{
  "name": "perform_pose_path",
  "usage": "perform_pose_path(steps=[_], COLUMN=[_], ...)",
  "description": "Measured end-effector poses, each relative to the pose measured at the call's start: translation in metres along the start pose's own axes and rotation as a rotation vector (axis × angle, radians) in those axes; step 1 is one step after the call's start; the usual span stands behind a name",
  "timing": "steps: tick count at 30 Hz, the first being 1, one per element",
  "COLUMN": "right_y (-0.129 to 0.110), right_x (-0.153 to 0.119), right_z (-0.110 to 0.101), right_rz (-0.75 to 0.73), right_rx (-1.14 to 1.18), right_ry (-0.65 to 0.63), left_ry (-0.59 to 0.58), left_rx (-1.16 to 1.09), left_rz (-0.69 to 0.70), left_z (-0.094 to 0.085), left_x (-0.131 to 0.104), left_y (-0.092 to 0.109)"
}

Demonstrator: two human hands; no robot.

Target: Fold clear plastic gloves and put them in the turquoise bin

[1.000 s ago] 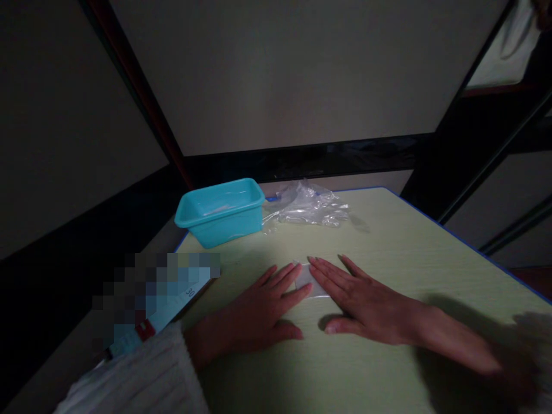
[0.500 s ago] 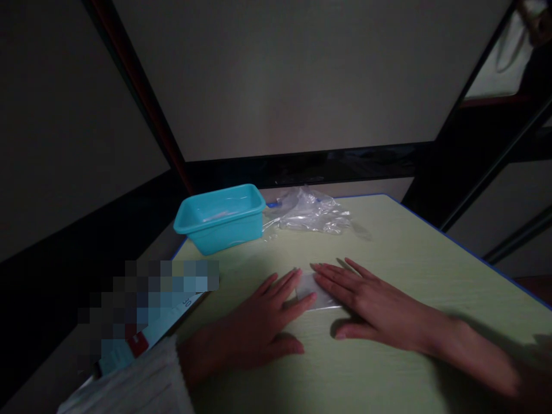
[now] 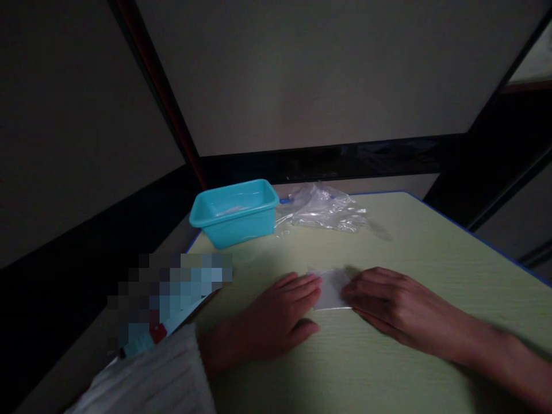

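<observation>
A small clear plastic bag [image 3: 333, 289] lies flat on the pale green table, between my two hands. My left hand [image 3: 284, 313] rests flat with its fingers stretched out, the fingertips on the bag's left edge. At the bag's right end, my right hand [image 3: 392, 305] has its fingers curled together and closed on the edge. Its fingertips are partly hidden behind the back of the hand.
Toward the back left stands a turquoise plastic basket [image 3: 241, 227] with something pale inside. Beside it lies crumpled clear plastic [image 3: 328, 210]. A blurred-out light blue item [image 3: 183, 302] sits at the table's left edge. Cabinet panels [image 3: 302, 75] rise behind the table [image 3: 431, 253].
My right hand has gone from flat, outstretched fingers on the bag to curled fingers at its right edge. The left hand stays flat on the left side. The view has shifted slightly.
</observation>
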State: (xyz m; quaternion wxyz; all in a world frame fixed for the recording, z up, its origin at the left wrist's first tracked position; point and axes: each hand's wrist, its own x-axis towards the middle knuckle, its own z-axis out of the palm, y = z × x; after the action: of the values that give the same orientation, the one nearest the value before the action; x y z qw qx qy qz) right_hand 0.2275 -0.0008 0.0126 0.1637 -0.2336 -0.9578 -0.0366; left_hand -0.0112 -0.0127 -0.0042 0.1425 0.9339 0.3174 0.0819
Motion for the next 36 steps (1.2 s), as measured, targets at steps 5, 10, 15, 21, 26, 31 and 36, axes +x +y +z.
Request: perform_pose_path(steps=[5,10,15,21,26,31,36], right_y=[0.001,0.001,-0.002,-0.005,-0.008,-0.011,-0.012], right_x=[0.0,0.0,0.0,0.002,0.003,0.005,0.009], right_z=[-0.001,0.0,0.003,0.001,0.002,0.005,0.006], right_rz=[0.002,0.002,0.027,0.137,0.209,0.351,0.497], right_rx=[-0.03,-0.046,-0.062,0.057,0.207,0.498,0.702], right_ry=[0.004,-0.002,-0.012,-0.048,0.0,0.109,0.231], left_ry=[-0.004,0.019,0.054,0.078,0.216,0.299,0.343], left_rx=[-0.007,-0.04,-0.064,-0.127,-0.185,-0.292,-0.395], left_rz=[0.0,0.001,0.002,-0.035,-0.071,-0.138,-0.212], left_z=[-0.001,0.0,0.003,0.0,0.004,0.008,0.008], left_x=[0.0,0.0,0.0,0.001,0.001,0.002,0.007], left_y=[0.0,-0.001,-0.003,-0.001,-0.001,-0.003,-0.001])
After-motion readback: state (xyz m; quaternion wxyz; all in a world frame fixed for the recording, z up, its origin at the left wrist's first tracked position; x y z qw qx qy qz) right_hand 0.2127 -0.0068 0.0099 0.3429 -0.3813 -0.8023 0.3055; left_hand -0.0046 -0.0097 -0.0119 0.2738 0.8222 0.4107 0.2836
